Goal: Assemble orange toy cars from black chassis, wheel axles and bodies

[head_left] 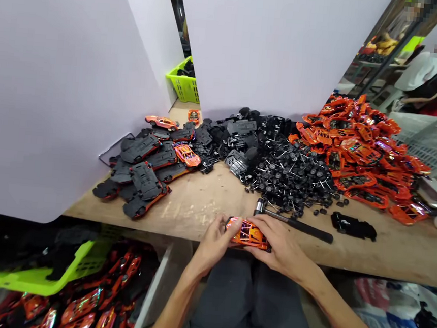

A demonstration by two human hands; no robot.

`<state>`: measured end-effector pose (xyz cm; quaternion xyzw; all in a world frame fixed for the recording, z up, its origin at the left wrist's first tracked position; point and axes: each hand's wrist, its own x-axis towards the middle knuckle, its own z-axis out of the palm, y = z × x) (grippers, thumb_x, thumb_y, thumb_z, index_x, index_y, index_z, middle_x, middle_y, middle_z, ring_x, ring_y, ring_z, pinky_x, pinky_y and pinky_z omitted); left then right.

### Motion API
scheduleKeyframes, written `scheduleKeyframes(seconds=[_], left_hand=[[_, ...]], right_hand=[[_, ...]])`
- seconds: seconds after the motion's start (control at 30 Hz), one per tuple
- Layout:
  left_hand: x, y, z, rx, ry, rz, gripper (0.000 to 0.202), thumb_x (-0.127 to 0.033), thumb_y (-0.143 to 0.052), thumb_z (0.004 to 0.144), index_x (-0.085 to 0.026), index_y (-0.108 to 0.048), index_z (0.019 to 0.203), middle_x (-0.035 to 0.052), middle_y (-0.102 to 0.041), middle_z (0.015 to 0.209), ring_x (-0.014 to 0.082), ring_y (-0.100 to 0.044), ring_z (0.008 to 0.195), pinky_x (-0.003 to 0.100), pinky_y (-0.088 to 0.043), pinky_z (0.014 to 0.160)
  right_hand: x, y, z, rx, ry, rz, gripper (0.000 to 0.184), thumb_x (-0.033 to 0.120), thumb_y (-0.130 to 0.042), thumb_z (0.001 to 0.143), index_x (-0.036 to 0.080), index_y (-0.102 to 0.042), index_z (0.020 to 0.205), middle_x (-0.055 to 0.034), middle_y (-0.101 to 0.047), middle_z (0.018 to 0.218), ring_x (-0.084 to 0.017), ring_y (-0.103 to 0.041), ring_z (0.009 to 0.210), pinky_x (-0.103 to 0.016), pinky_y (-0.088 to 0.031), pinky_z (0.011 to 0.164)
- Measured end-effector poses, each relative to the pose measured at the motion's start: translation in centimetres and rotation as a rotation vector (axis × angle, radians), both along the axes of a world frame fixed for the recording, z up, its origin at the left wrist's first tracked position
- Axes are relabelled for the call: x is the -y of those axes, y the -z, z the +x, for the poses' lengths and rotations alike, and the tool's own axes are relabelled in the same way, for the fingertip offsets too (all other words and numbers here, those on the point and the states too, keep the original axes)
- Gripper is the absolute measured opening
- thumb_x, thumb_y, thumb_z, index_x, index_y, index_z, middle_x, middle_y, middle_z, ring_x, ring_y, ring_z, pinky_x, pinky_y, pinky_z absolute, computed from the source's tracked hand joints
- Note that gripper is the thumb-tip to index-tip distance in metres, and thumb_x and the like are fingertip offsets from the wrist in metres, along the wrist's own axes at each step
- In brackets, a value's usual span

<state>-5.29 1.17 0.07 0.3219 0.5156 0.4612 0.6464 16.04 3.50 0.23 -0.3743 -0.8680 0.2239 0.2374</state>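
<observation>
At the table's front edge I hold an orange toy car [248, 234] between both hands. My left hand [215, 238] grips one end, its thumb on top. On the other end, my right hand [273, 240] is closed with fingers along the sides. Just behind the right hand lies a hammer [308, 230] with a black handle and metal head. A black car base [354, 226] rests to its right. Further back are a heap of black wheels on axles [289, 178] and a pile of orange car shells [361, 146].
Several toy cars [144, 180], mostly underside up, are piled on the left of the wooden table [200, 195]. White panels [278, 46] stand behind. Below left are a green crate [59, 277] and a bin of orange cars [83, 305]. A person [421, 69] sits at the far right.
</observation>
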Motion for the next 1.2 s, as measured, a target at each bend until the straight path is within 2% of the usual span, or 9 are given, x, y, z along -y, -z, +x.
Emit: scheduleKeyframes(seconds=[0.23,0.4,0.53,0.6,0.7,0.83,0.97,1.1,1.2], left_hand=[[0.1,-0.1,0.1,0.065,0.01,-0.026,0.053,-0.057,-0.085,0.075,-0.021,-0.048,0.086,-0.0002,-0.064,0.086,0.0196,-0.068,0.086,0.04,-0.064,0.079],[-0.1,0.3,0.6,-0.044,-0.086,-0.03,0.052,-0.058,-0.085,0.073,-0.021,-0.049,0.083,-0.0032,-0.059,0.079,0.0144,-0.06,0.074,0.027,-0.059,0.065],[0.0,0.6,0.8,-0.084,-0.136,0.018,0.051,-0.056,-0.086,0.073,-0.02,-0.051,0.081,-0.0037,-0.058,0.075,0.012,-0.057,0.071,0.023,-0.056,0.066],[0.3,0.4,0.6,-0.072,-0.136,0.043,0.05,-0.055,-0.088,0.072,-0.021,-0.052,0.084,-0.0035,-0.061,0.074,0.0128,-0.059,0.07,0.024,-0.056,0.067],[0.9,-0.1,0.4,0.007,-0.07,0.103,0.049,-0.051,-0.089,0.073,-0.022,-0.055,0.095,-0.0007,-0.07,0.079,0.0165,-0.067,0.074,0.027,-0.057,0.073],[0.8,-0.8,1.0,-0.011,0.155,0.214,0.039,-0.045,-0.082,0.082,-0.021,-0.068,0.109,0.0075,-0.076,0.106,0.0242,-0.072,0.099,0.033,-0.057,0.09],[0.0,-0.6,2.4,-0.189,0.359,0.3,0.034,-0.039,-0.077,0.088,-0.02,-0.074,0.116,0.0111,-0.076,0.12,0.0291,-0.07,0.113,0.037,-0.054,0.099],[-0.1,0.2,4.0,-0.338,0.254,0.356,0.025,-0.04,-0.078,0.086,-0.02,-0.077,0.1,0.0097,-0.081,0.102,0.0284,-0.074,0.095,0.038,-0.057,0.09],[0.1,0.4,4.4,-0.38,0.201,0.383,0.021,-0.039,-0.078,0.085,-0.021,-0.079,0.098,0.0088,-0.082,0.101,0.0294,-0.075,0.095,0.038,-0.057,0.091]], right_hand=[[-0.6,-0.7,-0.5,0.151,-0.065,0.018,0.058,0.035,-0.068,0.098,0.023,-0.046,0.15,-0.0148,-0.061,0.14,-0.032,-0.06,0.13,-0.051,-0.053,0.109],[0.1,0.2,-1.8,0.24,0.002,0.116,0.057,0.049,-0.063,0.1,0.019,-0.05,0.146,-0.0196,-0.064,0.133,-0.039,-0.061,0.125,-0.058,-0.052,0.105],[0.3,0.1,-2.3,0.235,0.034,0.141,0.062,0.052,-0.063,0.099,0.017,-0.05,0.147,-0.0234,-0.061,0.139,-0.042,-0.057,0.13,-0.064,-0.043,0.112],[0.3,-0.5,-1.5,0.168,0.012,0.091,0.068,0.057,-0.067,0.095,0.02,-0.048,0.149,-0.0207,-0.06,0.141,-0.041,-0.056,0.132,-0.064,-0.041,0.114],[0.7,-1.3,0.7,-0.076,0.095,-0.079,0.074,0.059,-0.072,0.092,0.026,-0.044,0.151,-0.0158,-0.054,0.148,-0.037,-0.052,0.136,-0.056,-0.042,0.116],[1.8,-0.6,3.4,-0.416,0.244,-0.326,0.037,0.047,-0.067,0.099,0.027,-0.057,0.127,-0.0072,-0.063,0.124,-0.025,-0.064,0.114,-0.037,-0.054,0.1],[2.4,0.7,4.8,-0.45,0.258,-0.373,0.028,0.041,-0.07,0.098,0.026,-0.059,0.119,-0.005,-0.062,0.116,-0.023,-0.063,0.108,-0.033,-0.052,0.097],[2.2,0.6,5.4,-0.41,0.212,-0.387,0.03,0.039,-0.068,0.099,0.026,-0.058,0.124,-0.0056,-0.063,0.119,-0.023,-0.062,0.112,-0.034,-0.051,0.1],[1.9,0.4,5.1,-0.434,0.22,-0.419,0.028,0.04,-0.068,0.099,0.026,-0.061,0.121,-0.0055,-0.065,0.117,-0.023,-0.063,0.11,-0.035,-0.052,0.099]])
